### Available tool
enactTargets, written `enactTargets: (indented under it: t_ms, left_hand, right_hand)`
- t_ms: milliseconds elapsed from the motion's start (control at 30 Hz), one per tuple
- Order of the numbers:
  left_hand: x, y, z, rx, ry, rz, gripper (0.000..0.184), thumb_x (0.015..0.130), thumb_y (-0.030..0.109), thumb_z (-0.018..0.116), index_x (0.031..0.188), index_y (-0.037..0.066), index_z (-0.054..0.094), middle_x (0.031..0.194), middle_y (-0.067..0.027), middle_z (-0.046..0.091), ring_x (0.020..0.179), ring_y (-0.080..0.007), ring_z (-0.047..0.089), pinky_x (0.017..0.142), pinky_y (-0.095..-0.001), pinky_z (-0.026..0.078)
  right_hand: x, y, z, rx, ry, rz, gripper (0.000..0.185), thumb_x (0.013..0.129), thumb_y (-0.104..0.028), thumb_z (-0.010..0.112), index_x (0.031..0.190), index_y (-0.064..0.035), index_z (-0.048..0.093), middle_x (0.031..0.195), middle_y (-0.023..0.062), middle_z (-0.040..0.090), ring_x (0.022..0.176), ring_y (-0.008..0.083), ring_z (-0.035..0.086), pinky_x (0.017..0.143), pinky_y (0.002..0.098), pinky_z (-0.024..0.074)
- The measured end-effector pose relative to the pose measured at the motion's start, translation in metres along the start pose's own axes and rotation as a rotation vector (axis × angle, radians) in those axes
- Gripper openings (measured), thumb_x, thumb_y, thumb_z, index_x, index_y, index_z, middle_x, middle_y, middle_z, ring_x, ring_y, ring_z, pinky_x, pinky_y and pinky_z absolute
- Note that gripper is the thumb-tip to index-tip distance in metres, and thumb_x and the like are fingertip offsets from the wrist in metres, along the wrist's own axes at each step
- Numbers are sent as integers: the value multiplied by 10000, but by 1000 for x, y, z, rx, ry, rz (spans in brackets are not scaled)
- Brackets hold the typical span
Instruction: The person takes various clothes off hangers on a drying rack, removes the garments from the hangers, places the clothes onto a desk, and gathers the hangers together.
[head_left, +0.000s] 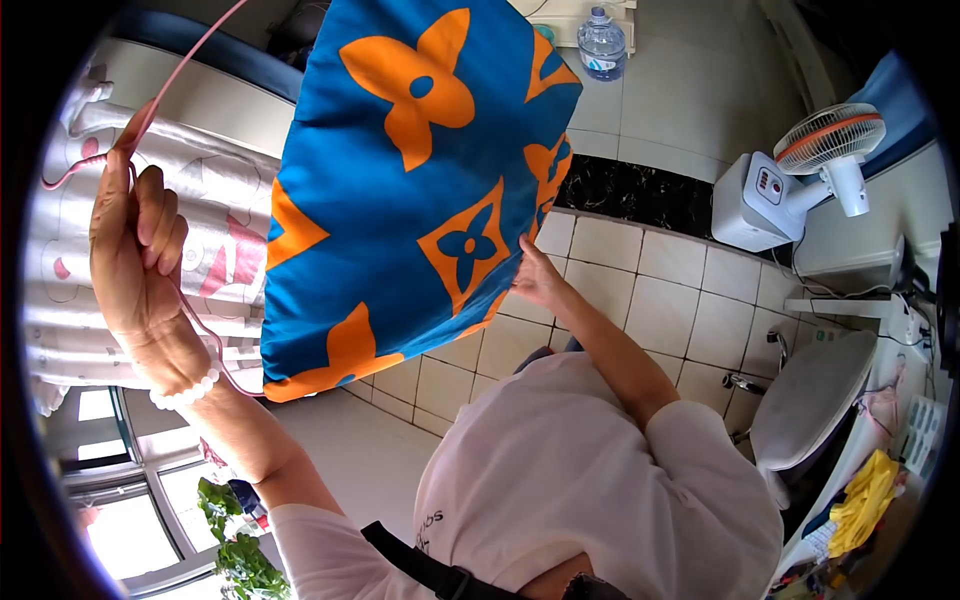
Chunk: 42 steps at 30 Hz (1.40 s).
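A plump blue cushion (380, 220) with orange flower shapes hangs tilted in front of me, its top running out of the frame. My right hand (537, 275) grips its right edge, with the fingers partly hidden behind the fabric. To the left of the cushion, my left hand (140, 225) is raised, pinching a thin pink cord (187, 62) between thumb and forefinger. The cord runs up out of view, and another stretch passes down along my wrist to the cushion's lower left corner. A white bead bracelet (185, 392) circles my left wrist.
Behind my left hand hangs a patterned curtain (60, 290), with a leafy plant (240, 560) by the window below. A water bottle (601, 45) stands at the top. To the right are a fan (832, 145), a white box-shaped appliance (752, 203), a chair (812, 400) and yellow cloth (862, 503).
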<state>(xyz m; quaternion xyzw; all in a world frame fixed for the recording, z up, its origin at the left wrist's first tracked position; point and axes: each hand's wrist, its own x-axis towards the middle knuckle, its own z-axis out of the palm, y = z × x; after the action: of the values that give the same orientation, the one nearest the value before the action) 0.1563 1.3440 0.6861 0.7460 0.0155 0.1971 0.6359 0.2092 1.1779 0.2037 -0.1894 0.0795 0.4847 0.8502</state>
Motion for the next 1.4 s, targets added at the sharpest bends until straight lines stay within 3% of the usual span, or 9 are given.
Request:
enactTargets:
  t_ms: [133,333,467,733,1000,1033,1100,1200,1400]
  left_hand:
    - [0,-6,-5,64,23,33,391,982,207,382,1290,-29,428,547,14,334,408,-28,190,338,-176,150]
    - [2,-38,-17,141,124,60,329,960,190,447,1181,-39,531,595,19,417,377,-15,229,321,-181,149]
    - [2,-63,-21,118,209,-11,256,932,155,505,1110,-8,591,541,47,373,378,-12,238,327,-178,149]
    - [-10,-147,-58,216,317,-224,246,938,191,497,1071,26,623,487,101,337,355,-3,248,319,-183,176]
    - [-44,-238,-25,68,243,-484,189,923,186,515,988,50,630,514,76,393,376,-32,307,343,-215,208]
    - [-48,-247,-16,101,185,-429,189,916,180,532,975,30,630,542,78,404,418,-20,322,371,-207,217]
    - [-56,-264,-2,131,45,-224,207,892,152,558,1020,5,628,671,4,594,618,-85,541,586,-260,455]
    - [-73,-263,11,102,-77,-99,216,875,170,563,996,4,633,692,-32,601,650,-125,555,610,-280,459]
    - [-102,-303,-26,26,-82,-275,240,842,206,574,948,2,643,734,-103,614,714,-207,584,657,-320,468]
  right_hand:
    - [-16,-9,3,19,-37,43,961,681,-492,738,1393,-63,255,1403,194,323,1289,371,313,1036,555,268]
    - [-48,-10,-8,-181,-29,135,960,730,-380,736,1414,-59,145,1437,201,252,1310,381,270,1070,521,240]
    - [-80,-23,-4,-107,189,170,853,755,-281,728,1385,-11,220,1341,232,389,1242,377,386,1032,486,340]
    - [-147,-108,93,-343,129,-157,622,762,-215,709,1263,21,426,1162,204,558,1036,333,574,842,431,518]
    - [-123,-119,237,-825,-44,-801,487,829,-281,673,1237,-72,510,1209,73,548,1097,207,526,972,357,403]
    - [-116,-110,256,-834,-47,-820,479,822,-271,682,1225,-72,517,1205,68,549,1098,202,523,972,354,401]
    - [-100,-96,288,-836,-77,-846,464,811,-257,697,1204,-75,531,1195,58,553,1090,194,526,971,346,400]
    - [-76,-94,318,-855,-231,-895,471,795,-270,712,1191,-85,538,1158,48,577,1040,191,558,947,330,423]
    - [-72,-130,367,-1038,-423,-961,450,793,-303,702,1156,-85,549,1097,53,598,992,190,582,908,323,453]
